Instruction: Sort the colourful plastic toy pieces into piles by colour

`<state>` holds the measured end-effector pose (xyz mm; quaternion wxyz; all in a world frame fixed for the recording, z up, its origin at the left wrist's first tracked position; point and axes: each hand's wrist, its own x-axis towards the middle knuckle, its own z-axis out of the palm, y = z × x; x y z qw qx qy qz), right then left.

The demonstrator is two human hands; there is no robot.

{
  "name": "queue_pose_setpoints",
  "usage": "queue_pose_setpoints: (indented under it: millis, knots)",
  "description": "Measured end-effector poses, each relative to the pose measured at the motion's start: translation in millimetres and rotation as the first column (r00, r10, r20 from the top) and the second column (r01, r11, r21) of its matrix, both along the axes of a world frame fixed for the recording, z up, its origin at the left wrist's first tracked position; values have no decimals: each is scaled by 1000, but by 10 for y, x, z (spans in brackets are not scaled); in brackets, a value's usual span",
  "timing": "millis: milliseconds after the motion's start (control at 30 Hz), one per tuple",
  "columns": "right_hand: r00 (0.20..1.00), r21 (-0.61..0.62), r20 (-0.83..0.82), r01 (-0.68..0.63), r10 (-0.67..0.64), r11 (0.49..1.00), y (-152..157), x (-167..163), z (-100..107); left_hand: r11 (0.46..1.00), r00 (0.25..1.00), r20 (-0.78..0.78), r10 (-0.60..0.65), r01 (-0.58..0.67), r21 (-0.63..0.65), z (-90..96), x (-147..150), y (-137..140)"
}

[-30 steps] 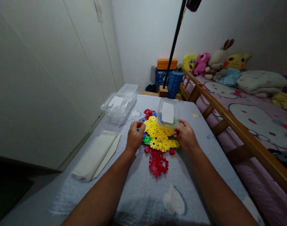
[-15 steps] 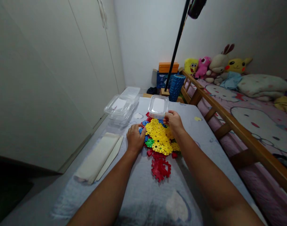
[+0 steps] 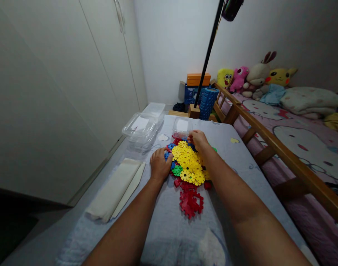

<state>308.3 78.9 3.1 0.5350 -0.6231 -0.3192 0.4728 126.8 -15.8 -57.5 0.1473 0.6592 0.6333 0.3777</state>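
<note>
A pile of snowflake-shaped plastic discs lies mid-bed, with yellow discs (image 3: 188, 162) on top, blue ones at the upper edges, a few green discs (image 3: 177, 170) at the left, and red discs (image 3: 191, 204) at the near end. My left hand (image 3: 160, 164) is laid against the pile's left side, fingers stretched out and thumb apart. Beyond the pile, a small clear plastic box (image 3: 182, 125) with a white label rests on the sheet. At its near right corner, my right hand (image 3: 198, 139) has its fingers closed, seemingly on the box's edge; the exact contact is hard to see.
Larger clear plastic boxes (image 3: 141, 127) stand at the back left. A folded cream cloth (image 3: 115, 190) lies left of my left forearm. A wooden bed rail (image 3: 257, 135) runs along the right, and a black pole (image 3: 209, 55) rises behind the bed.
My right hand has moved a little left, and the small clear box has shifted left and lower, now looking flatter. My left hand stays nearly in place beside the pile.
</note>
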Motion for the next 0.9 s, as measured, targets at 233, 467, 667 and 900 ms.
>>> queue_pose_setpoints:
  millis: [233,467,667,900]
  knots:
    - [982,64,173,-90,77,994,-176,358,55,988,988,-153,-24,46,145,280,184,51]
    - [661,195,743,-69,-102,978,-437,1030,-270,978,901,-405,-153,197,69,574,432,622]
    - [421,12,906,-97,30,995,-612,1279,-705,979,868,-452,-203,193,-69,612,499,1011]
    - [365,17,931,-109,24,994,-647,1275,-820,989,931,-334,-149,145,-35,536,502,1214]
